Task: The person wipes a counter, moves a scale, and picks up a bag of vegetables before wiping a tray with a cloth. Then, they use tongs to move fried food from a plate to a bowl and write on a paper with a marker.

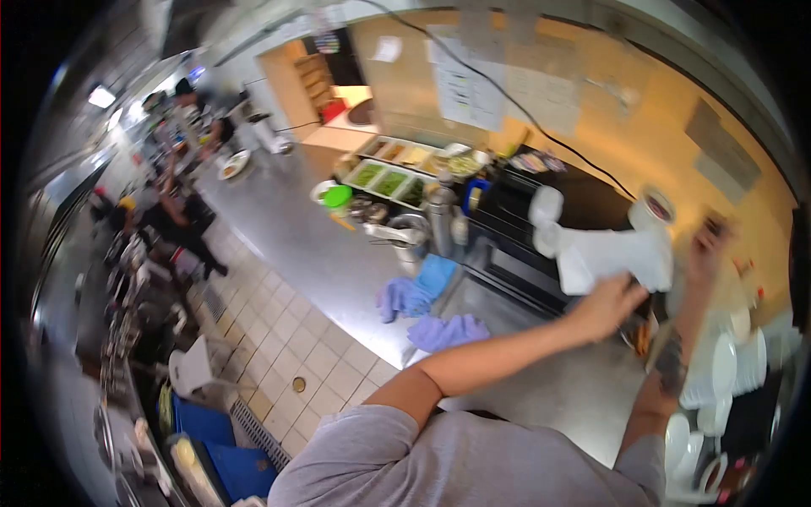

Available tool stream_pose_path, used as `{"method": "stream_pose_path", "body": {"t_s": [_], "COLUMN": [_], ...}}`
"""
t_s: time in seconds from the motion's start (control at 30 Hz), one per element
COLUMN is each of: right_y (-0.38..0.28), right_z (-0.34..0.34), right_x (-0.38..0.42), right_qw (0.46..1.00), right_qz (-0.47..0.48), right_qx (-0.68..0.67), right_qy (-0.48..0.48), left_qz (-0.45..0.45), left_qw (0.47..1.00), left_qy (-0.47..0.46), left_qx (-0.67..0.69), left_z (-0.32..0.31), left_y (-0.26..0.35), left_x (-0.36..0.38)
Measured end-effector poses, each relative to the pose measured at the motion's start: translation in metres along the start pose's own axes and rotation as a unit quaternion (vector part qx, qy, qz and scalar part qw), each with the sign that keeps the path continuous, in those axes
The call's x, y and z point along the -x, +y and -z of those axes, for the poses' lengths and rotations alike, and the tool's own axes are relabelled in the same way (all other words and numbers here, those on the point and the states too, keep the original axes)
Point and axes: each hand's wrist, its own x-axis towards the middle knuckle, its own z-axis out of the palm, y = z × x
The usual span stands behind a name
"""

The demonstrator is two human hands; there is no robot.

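Observation:
My left hand (606,309) reaches across the counter, fingers curled at the lower edge of a white paper-like stack (615,260). What those fingers hold, if anything, is hidden. To its right my right hand (710,243) is raised near the wall and blurred by motion. Its fingers look closed around a small dark thing that I cannot make out. Beside the white stack are small white round containers (547,221) on a black appliance (507,207). A white tub with dark red contents (656,207) stands behind the stack.
Purple cloths (448,331) and a blue cloth (436,274) lie near the edge of the steel counter (291,224). Food trays (391,180), a metal pot (410,241) and a bottle (441,211) stand farther along. Stacked white dishes (718,367) are at right. People (169,207) work at far left.

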Motion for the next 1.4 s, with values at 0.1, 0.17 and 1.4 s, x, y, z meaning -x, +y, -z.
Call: {"method": "stream_pose_path", "body": {"t_s": [0.1,0.17,1.4], "right_y": [0.069,0.096,0.150], "right_z": [-0.004,0.002,0.017], "right_x": [0.007,0.017,0.052], "right_qw": [0.983,0.975,0.838], "right_qz": [-0.068,-0.148,-0.202], "right_qx": [0.047,0.031,0.505], "right_qy": [0.166,0.163,-0.047], "left_qz": [-0.071,-0.086,-0.033], "left_qw": [0.984,0.971,0.960], "left_qy": [0.095,0.136,0.013], "left_qx": [-0.131,-0.178,-0.277], "left_z": [-0.011,-0.014,0.089], "left_y": [-0.042,-0.073,-0.091], "left_x": [-0.040,-0.055,-0.041]}}
